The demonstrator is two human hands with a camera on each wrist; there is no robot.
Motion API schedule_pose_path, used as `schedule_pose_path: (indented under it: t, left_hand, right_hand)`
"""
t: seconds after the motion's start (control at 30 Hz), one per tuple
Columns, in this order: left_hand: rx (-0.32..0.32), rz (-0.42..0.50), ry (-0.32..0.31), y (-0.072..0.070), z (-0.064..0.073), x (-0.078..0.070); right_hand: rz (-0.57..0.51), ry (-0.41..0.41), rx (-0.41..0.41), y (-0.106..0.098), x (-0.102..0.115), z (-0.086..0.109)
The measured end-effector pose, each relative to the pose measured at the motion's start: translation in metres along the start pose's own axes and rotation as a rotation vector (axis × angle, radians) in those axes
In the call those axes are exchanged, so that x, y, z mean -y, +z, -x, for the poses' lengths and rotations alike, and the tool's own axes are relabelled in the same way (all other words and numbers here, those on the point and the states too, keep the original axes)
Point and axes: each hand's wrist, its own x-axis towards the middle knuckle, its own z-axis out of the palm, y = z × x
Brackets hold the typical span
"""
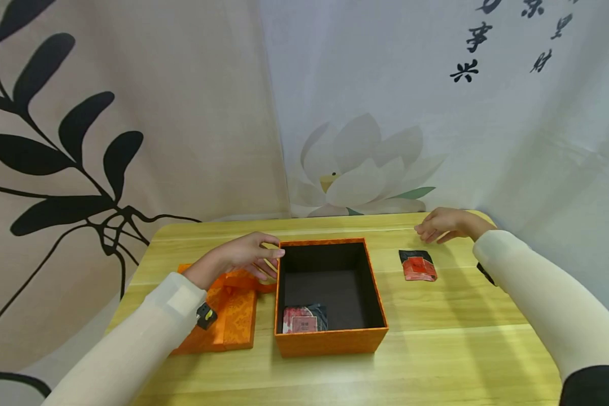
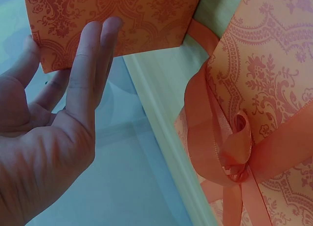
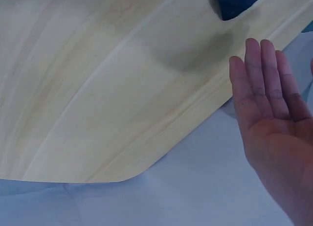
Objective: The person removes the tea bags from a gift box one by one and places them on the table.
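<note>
An open orange box (image 1: 331, 342) with a dark inside stands mid-table. Inside its near left corner lies a red and black packet (image 1: 304, 319). My left hand (image 1: 254, 256) is at the box's left rim, thumb tip at the edge. In the left wrist view its extended fingers (image 2: 84, 64) overlap the patterned orange side. To the right, a small red and black packet (image 1: 418, 265) lies flat on the table. Just beyond that packet, my right hand (image 1: 444, 224) hovers with nothing in it, and its fingers look straight in the right wrist view.
Left of the box lies an orange patterned lid (image 1: 233, 321) with a ribbon bow (image 2: 234, 157), partly under my left forearm. The wooden table (image 1: 436, 349) ends at a back edge against a printed curtain (image 1: 223, 113).
</note>
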Motion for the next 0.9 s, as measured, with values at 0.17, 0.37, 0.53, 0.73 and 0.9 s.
schedule_pose_path:
  t: [0.17, 0.37, 0.53, 0.73, 0.9]
  left_hand:
    - [0.001, -0.002, 0.002, 0.001, 0.000, 0.000]
    - [-0.002, 0.002, -0.003, 0.001, -0.001, 0.001]
    - [-0.010, 0.008, -0.002, 0.000, -0.001, 0.001]
    - [-0.009, 0.009, -0.002, 0.001, 0.000, -0.001]
    - [-0.014, -0.001, -0.001, 0.002, -0.001, -0.001]
  right_hand:
    - [-0.040, -0.037, 0.016, 0.002, 0.008, 0.004]
    - [-0.084, -0.096, 0.041, 0.008, 0.026, 0.006]
    - [-0.108, -0.133, 0.071, 0.014, 0.043, 0.008]
    - [-0.144, -0.168, 0.102, 0.020, 0.063, 0.012]
    - [-0.151, -0.196, 0.139, 0.025, 0.081, 0.016]
